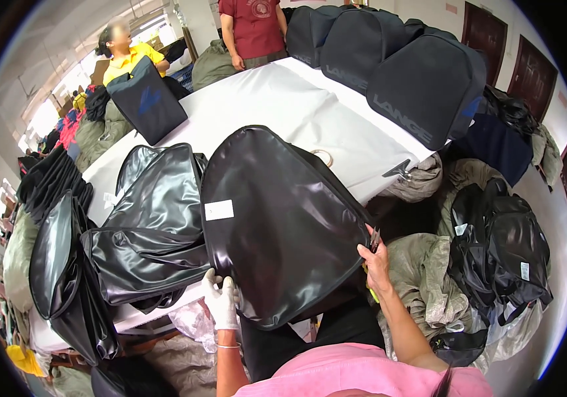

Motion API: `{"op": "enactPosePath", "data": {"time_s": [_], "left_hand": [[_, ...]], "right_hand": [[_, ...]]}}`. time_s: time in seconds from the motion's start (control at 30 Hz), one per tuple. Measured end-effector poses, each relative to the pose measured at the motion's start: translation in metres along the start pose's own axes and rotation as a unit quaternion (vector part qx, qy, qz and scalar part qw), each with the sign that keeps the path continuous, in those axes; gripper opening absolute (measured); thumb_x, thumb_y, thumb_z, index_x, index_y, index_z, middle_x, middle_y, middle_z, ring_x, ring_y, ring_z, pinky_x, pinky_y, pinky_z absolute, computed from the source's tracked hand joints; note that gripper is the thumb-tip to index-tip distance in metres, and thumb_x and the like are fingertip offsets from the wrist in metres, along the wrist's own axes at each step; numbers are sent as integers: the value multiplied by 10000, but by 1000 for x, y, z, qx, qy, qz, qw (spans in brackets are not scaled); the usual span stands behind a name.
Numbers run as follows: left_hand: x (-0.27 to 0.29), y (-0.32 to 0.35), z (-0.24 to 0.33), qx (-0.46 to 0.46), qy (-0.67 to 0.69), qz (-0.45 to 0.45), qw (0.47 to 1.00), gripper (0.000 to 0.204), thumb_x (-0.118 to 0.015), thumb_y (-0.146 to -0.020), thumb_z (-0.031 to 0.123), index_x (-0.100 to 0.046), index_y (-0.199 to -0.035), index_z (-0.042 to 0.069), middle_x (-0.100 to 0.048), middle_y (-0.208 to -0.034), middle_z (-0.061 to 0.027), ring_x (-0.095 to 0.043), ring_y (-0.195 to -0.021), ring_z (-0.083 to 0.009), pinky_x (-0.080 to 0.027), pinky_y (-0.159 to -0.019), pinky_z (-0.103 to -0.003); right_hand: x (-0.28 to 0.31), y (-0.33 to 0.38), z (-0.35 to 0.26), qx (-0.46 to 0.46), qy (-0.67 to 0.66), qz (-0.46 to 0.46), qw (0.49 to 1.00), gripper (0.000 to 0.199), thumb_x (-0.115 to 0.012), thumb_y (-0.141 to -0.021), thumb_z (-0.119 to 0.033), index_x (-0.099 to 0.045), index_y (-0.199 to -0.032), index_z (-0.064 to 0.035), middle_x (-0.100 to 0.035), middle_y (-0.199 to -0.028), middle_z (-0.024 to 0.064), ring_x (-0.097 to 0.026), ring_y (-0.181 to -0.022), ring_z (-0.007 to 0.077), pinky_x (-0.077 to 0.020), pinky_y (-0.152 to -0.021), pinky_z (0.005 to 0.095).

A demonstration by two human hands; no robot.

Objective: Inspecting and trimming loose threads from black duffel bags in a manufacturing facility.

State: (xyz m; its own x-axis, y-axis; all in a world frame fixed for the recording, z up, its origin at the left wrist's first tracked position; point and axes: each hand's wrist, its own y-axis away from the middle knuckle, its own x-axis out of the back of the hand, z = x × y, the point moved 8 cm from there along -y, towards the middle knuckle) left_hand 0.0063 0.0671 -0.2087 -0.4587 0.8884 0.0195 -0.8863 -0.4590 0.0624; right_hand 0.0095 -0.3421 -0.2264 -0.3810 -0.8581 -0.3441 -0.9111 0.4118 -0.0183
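Note:
A glossy black bag (pixel 277 218) with a small white label stands on edge in front of me, against the white table (pixel 277 106). My left hand (pixel 222 301), in a white glove, grips its lower left edge. My right hand (pixel 376 264) is bare and holds small thread snips (pixel 374 239) with a yellow-green handle at the bag's right seam. Another shiny black bag (pixel 154 218) lies flat to the left, partly under the one I hold.
Several finished dark bags (pixel 422 86) stand at the table's far right. A tape roll (pixel 323 157) lies on the table. One person in yellow (pixel 128 56) holds a dark bag (pixel 148 99); another in red (pixel 253 30) stands behind. Black bags (pixel 501 245) pile on the right.

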Motion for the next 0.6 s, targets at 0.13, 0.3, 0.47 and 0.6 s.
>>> {"op": "enactPosePath", "data": {"time_s": [0.13, 0.3, 0.47, 0.6], "left_hand": [[8, -7, -10, -57, -89, 9, 994, 497, -666, -846, 65, -476, -1303, 18, -541, -928, -47, -520, -645, -108, -477, -571, -239], [9, 12, 8, -169, -266, 106, 943, 514, -701, -800, 103, -516, -1266, -11, -585, -1069, -114, -560, -886, -188, -482, -811, -312], [31, 14, -12, -219, -302, 154, 915, 469, -690, -817, 129, -544, -1238, -16, -594, -1105, -129, -569, -956, -196, -468, -871, -331], [28, 6, -24, -82, -192, 36, 977, 367, -667, -849, 111, -565, -1177, -19, -625, -988, -89, -567, -833, -168, -485, -794, -311]], "right_hand": [[5, 13, 16, -74, -14, 16, 997, 569, -589, -821, 47, -470, -1374, -14, -593, -1247, 47, -558, -1105, 130, -406, -985, 263], [18, 18, 32, -70, -41, 17, 997, 567, -599, -822, 32, -475, -1373, -27, -613, -1178, 14, -576, -1001, 100, -439, -900, 231], [19, 20, 47, -92, -28, 17, 995, 565, -624, -821, 8, -493, -1367, -60, -598, -1077, -52, -515, -852, 37, -418, -757, 177], [25, 12, 58, -58, -49, 18, 997, 568, -617, -826, 22, -474, -1373, -36, -601, -1165, -5, -560, -983, 92, -429, -895, 221]]}}
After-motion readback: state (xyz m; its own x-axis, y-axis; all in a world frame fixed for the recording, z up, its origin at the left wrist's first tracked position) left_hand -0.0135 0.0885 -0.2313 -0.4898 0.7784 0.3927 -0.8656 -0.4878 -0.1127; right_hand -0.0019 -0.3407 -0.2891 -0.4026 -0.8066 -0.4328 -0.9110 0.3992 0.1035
